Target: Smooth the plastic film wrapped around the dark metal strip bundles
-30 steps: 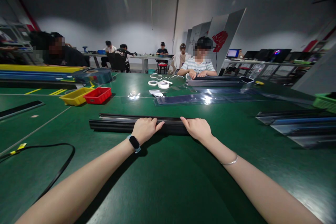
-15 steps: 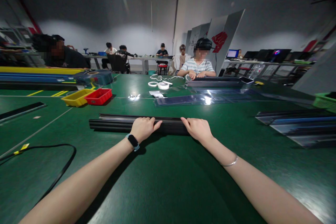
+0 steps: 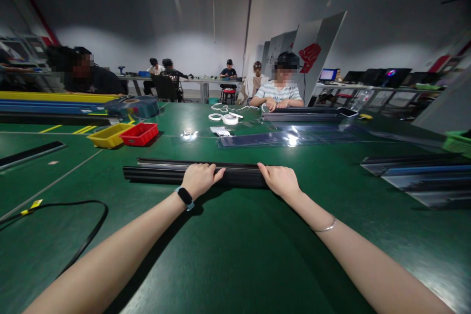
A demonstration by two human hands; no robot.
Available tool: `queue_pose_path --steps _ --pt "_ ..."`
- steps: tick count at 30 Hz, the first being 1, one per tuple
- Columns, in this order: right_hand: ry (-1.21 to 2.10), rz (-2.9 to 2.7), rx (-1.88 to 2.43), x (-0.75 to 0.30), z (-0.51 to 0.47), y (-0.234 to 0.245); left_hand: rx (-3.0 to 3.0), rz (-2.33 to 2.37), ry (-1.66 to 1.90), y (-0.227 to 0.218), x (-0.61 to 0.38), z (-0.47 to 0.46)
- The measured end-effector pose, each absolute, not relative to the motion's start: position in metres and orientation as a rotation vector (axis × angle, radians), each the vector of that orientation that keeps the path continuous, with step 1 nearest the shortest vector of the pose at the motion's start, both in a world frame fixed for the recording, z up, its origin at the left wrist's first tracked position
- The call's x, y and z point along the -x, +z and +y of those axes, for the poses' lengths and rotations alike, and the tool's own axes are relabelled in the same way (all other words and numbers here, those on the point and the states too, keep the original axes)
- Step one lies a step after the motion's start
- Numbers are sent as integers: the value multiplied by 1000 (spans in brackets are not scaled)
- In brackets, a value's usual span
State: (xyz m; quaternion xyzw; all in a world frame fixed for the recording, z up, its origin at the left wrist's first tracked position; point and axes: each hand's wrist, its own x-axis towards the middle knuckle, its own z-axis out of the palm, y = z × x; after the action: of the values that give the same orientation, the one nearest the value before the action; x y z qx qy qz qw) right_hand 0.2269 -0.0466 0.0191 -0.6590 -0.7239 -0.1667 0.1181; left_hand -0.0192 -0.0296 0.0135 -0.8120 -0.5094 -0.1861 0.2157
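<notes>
A black ribbed profile bar [image 3: 154, 173] lies crosswise before me on the green table [image 3: 235, 245]. My left hand [image 3: 201, 179], below a wrist with a dark-faced band, is closed over the bar near its middle, thumb pointing right. At the bar's right end, my right hand [image 3: 280, 180] grips it with the thumb along the near side. The fingertips of both hands are hidden behind the bar. A thin silver bracelet [image 3: 327, 227] circles my right forearm.
Beyond the bar are a yellow bin [image 3: 110, 136], a red bin [image 3: 140, 134], white tape rolls [image 3: 230, 118] and clear plastic film [image 3: 265, 138]. More profiles [image 3: 415, 176] lie right, a black cable [image 3: 99, 221] left. Across the table a co-worker [image 3: 281, 91] handles similar bars.
My right hand has slid slightly to the right. My left hand has barely moved and both still hold the bar, whose left end sits a touch further left.
</notes>
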Motion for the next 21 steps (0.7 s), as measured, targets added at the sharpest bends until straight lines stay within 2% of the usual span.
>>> queue_pose_path --steps 6,21 --pt "-545 -2252 1855 -230 -45 18 2246 -1400 -543 15 20 -29" --pt "-528 -2073 1871 -230 -47 19 2263 -1431 -549 15 22 -28"
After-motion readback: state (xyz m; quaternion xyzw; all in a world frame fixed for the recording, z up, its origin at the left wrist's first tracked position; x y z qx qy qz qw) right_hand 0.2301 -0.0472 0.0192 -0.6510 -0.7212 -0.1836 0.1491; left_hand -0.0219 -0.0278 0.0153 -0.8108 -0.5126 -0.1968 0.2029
